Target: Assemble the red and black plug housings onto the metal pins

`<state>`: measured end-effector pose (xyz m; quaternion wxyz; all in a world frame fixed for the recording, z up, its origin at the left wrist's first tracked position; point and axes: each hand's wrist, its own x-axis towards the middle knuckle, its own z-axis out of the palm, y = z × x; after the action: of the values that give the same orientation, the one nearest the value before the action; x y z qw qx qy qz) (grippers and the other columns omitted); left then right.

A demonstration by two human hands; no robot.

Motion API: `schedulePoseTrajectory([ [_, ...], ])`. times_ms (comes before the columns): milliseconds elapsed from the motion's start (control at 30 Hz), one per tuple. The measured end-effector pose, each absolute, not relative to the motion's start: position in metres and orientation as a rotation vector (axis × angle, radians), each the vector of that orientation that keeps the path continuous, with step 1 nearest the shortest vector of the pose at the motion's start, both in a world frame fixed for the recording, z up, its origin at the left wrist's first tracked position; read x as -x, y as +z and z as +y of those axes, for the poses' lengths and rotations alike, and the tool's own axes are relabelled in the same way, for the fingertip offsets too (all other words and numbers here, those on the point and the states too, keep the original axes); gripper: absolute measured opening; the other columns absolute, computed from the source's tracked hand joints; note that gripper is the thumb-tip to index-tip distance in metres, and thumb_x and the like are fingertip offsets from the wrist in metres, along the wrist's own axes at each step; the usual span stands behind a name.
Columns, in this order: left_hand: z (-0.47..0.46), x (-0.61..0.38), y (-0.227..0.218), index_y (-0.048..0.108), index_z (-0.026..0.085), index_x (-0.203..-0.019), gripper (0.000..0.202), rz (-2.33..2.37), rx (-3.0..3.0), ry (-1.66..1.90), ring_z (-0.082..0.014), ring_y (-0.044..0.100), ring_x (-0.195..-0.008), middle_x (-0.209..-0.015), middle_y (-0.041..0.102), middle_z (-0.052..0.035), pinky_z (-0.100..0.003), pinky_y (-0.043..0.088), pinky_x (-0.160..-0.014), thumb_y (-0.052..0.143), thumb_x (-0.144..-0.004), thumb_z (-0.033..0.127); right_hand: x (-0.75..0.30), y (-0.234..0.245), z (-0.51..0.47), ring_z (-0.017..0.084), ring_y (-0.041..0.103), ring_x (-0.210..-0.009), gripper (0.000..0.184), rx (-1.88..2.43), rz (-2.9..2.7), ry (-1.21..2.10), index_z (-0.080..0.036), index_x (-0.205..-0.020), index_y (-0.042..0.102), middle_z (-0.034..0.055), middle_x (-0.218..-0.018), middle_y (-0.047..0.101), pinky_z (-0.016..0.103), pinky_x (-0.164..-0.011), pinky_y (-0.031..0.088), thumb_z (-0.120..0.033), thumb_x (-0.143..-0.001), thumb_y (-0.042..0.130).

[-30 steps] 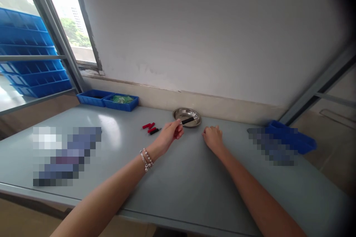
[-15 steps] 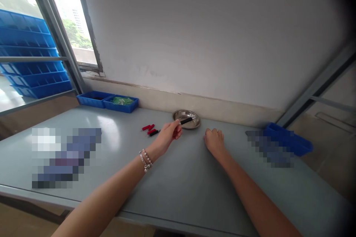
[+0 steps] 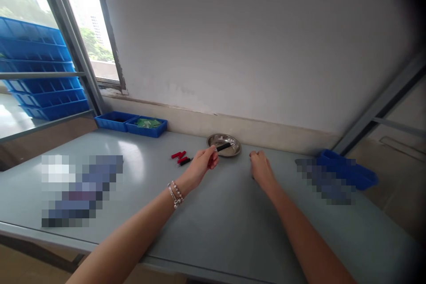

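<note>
My left hand (image 3: 203, 162) is closed on one end of a slim black pen-like tool (image 3: 223, 147) with a pointed silver tip. The tool points up and to the right, over the near side of a round steel dish (image 3: 238, 151). Left of this hand lie several small red sticks (image 3: 176, 155) and a black stick (image 3: 183, 162), each with a thin tip. To the right of the dish, my right hand (image 3: 260, 165) is curled over the table with its fingers drawn in. Whatever it may hold is hidden.
Two blue bins (image 3: 147, 131) stand by the wall at back left, one holding green packets. More blue bins (image 3: 46, 77) are stacked beyond the left frame post. Blurred-out items (image 3: 86, 188) lie on the left, others (image 3: 328, 182) beside a blue bin (image 3: 364, 177) on the right.
My right hand has shifted slightly right, away from the dish, and stays curled. My left hand keeps hold of the black tool, nearly still. The whole view has shifted a little.
</note>
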<state>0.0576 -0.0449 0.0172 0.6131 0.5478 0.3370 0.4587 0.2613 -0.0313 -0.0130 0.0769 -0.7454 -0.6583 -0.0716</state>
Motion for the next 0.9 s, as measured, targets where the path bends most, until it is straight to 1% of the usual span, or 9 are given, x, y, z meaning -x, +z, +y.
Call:
schedulePoseTrajectory([
  [100,-0.044,-0.058,0.016,0.037,0.019,-0.058,0.036,0.779,-1.274,1.054,-0.0085,0.03,-0.05,-0.052,0.037,0.0046,-0.025,0.024,-0.054,0.042,-0.083,0.045,-0.273,-0.013,-0.027,0.021,0.06,-0.09,0.026,2.093,-1.901,-0.134,-0.012,-0.099,0.061,0.0132,-0.097,0.062,0.028,-0.077,0.041,-0.007,-0.082,0.042],
  [200,-0.045,-0.058,0.016,0.037,0.019,-0.058,0.036,0.808,-1.297,1.048,-0.0088,0.03,-0.049,-0.052,0.038,0.0043,-0.026,0.024,-0.053,0.042,-0.082,0.045,-0.279,-0.017,-0.023,0.019,0.06,-0.088,0.016,1.983,-1.915,-0.048,-0.015,-0.088,0.062,0.0091,-0.087,0.066,0.027,-0.08,0.041,-0.009,-0.079,0.05],
  [300,-0.047,-0.06,0.016,0.037,0.019,-0.057,0.036,0.848,-1.312,1.038,-0.0089,0.03,-0.049,-0.053,0.037,0.0042,-0.026,0.024,-0.054,0.042,-0.081,0.046,-0.277,-0.022,-0.022,0.017,0.061,-0.08,0.01,1.942,-1.965,0.047,-0.016,-0.076,0.061,0.0069,-0.081,0.067,0.026,-0.074,0.041,-0.01,-0.077,0.053],
  [400,-0.048,-0.062,0.015,0.037,0.019,-0.056,0.037,0.877,-1.337,1.031,-0.0089,0.03,-0.049,-0.052,0.037,0.0042,-0.026,0.025,-0.054,0.042,-0.081,0.046,-0.274,-0.026,-0.022,0.016,0.06,-0.076,0.014,1.956,-1.989,0.078,-0.017,-0.07,0.06,0.0055,-0.076,0.066,0.024,-0.068,0.04,-0.007,-0.077,0.051],
  [500,-0.049,-0.064,0.013,0.037,0.019,-0.055,0.038,0.888,-1.377,1.019,-0.0092,0.029,-0.05,-0.051,0.037,0.0039,-0.026,0.025,-0.054,0.04,-0.081,0.046,-0.274,-0.032,-0.021,0.015,0.058,-0.075,0.021,1.941,-2.022,0.061,-0.017,-0.072,0.06,0.0049,-0.076,0.065,0.023,-0.065,0.037,-0.001,-0.075,0.047],
  [633,-0.049,-0.065,0.011,0.037,0.019,-0.055,0.038,0.929,-1.432,1.006,-0.0099,0.031,-0.052,-0.053,0.038,0.0034,-0.027,0.027,-0.057,0.038,-0.082,0.045,-0.277,-0.039,-0.021,0.015,0.056,-0.08,0.029,1.941,-2.044,-0.012,-0.015,-0.079,0.061,0.0065,-0.082,0.064,0.023,-0.067,0.036,0.004,-0.072,0.041],
  [733,-0.049,-0.065,0.011,0.037,0.019,-0.054,0.04,0.989,-1.515,0.983,-0.0105,0.033,-0.054,-0.054,0.04,0.0026,-0.027,0.028,-0.059,0.038,-0.083,0.046,-0.278,-0.041,-0.022,0.016,0.056,-0.082,0.032,1.952,-2.034,-0.039,-0.015,-0.083,0.061,0.0067,-0.084,0.063,0.023,-0.067,0.036,0.005,-0.071,0.039],
  [900,-0.048,-0.064,0.007,0.039,0.019,-0.053,0.043,1.038,-1.672,0.954,-0.0116,0.036,-0.056,-0.054,0.042,0.0018,-0.027,0.03,-0.06,0.034,-0.084,0.049,-0.275,-0.039,-0.025,0.015,0.055,-0.081,0.033,1.928,-2.036,-0.001,-0.015,-0.089,0.06,0.0065,-0.086,0.062,0.023,-0.067,0.036,0.005,-0.069,0.042],
])
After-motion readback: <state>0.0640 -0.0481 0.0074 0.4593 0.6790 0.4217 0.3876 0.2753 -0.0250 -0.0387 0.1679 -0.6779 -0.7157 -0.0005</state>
